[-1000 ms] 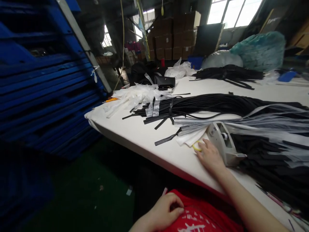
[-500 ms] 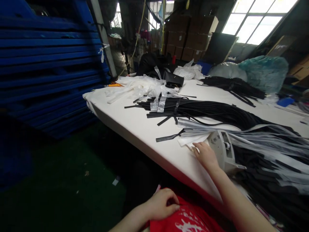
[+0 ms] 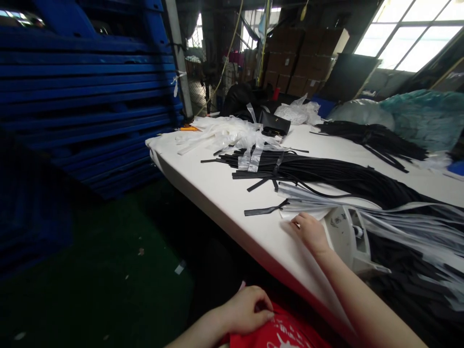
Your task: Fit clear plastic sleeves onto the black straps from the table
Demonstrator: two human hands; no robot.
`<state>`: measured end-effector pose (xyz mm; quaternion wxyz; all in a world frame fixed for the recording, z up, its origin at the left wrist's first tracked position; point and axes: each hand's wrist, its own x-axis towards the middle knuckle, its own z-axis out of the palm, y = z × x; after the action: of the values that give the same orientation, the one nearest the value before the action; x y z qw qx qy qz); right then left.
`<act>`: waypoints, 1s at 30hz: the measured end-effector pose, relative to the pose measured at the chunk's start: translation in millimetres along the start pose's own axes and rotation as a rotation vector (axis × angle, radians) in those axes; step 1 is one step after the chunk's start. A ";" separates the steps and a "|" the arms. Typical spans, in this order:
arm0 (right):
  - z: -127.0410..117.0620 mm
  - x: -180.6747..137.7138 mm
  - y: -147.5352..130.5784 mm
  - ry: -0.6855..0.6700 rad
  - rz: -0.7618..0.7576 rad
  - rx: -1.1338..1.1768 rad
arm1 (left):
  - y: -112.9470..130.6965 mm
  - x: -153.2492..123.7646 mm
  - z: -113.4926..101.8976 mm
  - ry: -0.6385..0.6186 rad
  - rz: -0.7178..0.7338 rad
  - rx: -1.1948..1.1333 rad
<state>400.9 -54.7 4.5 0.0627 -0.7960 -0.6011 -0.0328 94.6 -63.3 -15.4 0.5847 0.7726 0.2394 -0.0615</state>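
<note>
Hands at a white table (image 3: 217, 193) strewn with strip stock. The right hand (image 3: 310, 233) lies palm down near the table's front edge, fingers slightly bent, their tips touching the corner of the white sheets (image 3: 302, 214); it is closed around nothing that can be seen. Compared with a second ago, the hand has slid a little toward those sheets, and the small yellow ring then at its fingertips is out of sight; whether it sits under the fingers cannot be told. The sheets lie flat, partly under the clear plastic sleeves (image 3: 398, 217) and just beside the white tape dispenser (image 3: 348, 237), which touches the hand's outer side. A loose black strip (image 3: 264, 210) lies near, apart from the tied bundle of black strips (image 3: 326, 174) behind it. The left hand (image 3: 248, 309) has stayed low, half curled on the red garment (image 3: 290, 333); whether it pinches the cloth cannot be told. Containers: the dispenser shows a dark spindle, any roll on it not discernible; a black pouch (image 3: 275, 125) lies shut at the far end; a pale stuffed bag (image 3: 358, 112) and a teal stuffed bag (image 3: 420, 116) stand beyond the table, contents hidden; stacked cardboard boxes (image 3: 290, 63) are closed. Blue pallets (image 3: 90, 96) are stacked at left.
</note>
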 end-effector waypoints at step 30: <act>-55.3 16.1 -0.6 0.267 0.079 0.095 | 65.5 78.3 -19.8 0.023 0.330 0.276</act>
<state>406.0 -46.9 61.3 0.1811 -0.8037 -0.5565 -0.1073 188.6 -34.7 18.6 0.4726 0.8749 0.1057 0.0117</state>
